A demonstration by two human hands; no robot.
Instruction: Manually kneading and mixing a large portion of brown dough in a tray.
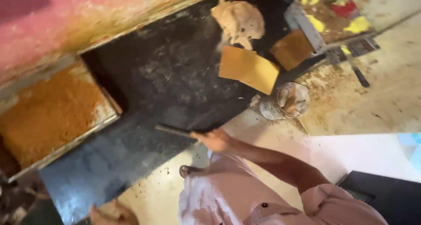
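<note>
While right hand (215, 139) clamps thin dark flat scraper (173, 130) on black stone slab (144, 89), scraping step underway; left hand (112, 214) grip can't tell; nxt needs steady flat pressure.

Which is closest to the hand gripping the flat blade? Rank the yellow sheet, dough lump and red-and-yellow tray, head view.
From the right hand:
1. yellow sheet, just beyond it on the black slab.
2. dough lump, farther back, behind the sheet.
3. red-and-yellow tray, far corner, off to the right.
</note>
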